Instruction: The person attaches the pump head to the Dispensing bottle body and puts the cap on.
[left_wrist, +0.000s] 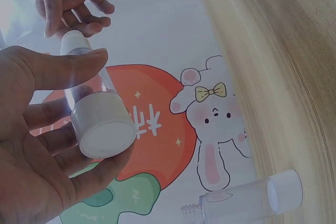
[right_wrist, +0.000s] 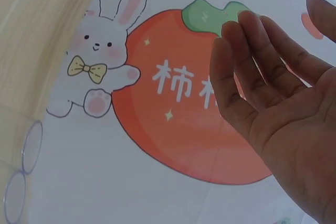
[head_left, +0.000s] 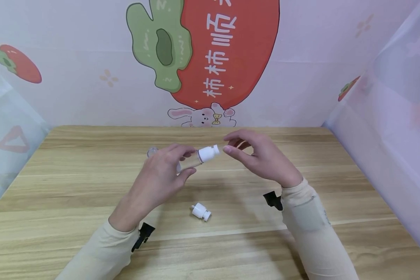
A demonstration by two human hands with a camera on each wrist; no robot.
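Observation:
My left hand [head_left: 159, 175] grips a clear bottle [head_left: 190, 160] with a white base [left_wrist: 105, 132], thumb on one side and fingers round the other. The bottle is tilted, its white pump top [head_left: 208, 153] pointing right. Just beyond that top is my right hand [head_left: 264, 157], fingers loosely bent and holding nothing; a small gap shows between thumb and top. A separate white pump head [head_left: 201, 211] lies on the table below the hands. Behind my left hand is a second clear bottle [left_wrist: 239, 203], its threaded neck bare, mostly hidden in the head view.
The wood-grain table [head_left: 73, 194] meets a printed cloth backdrop [head_left: 80, 93] at its far edge. Two clear round-rimmed pieces [right_wrist: 31, 147] show at the left of the right wrist view. Black mounts [head_left: 145, 234] sit at both wrists.

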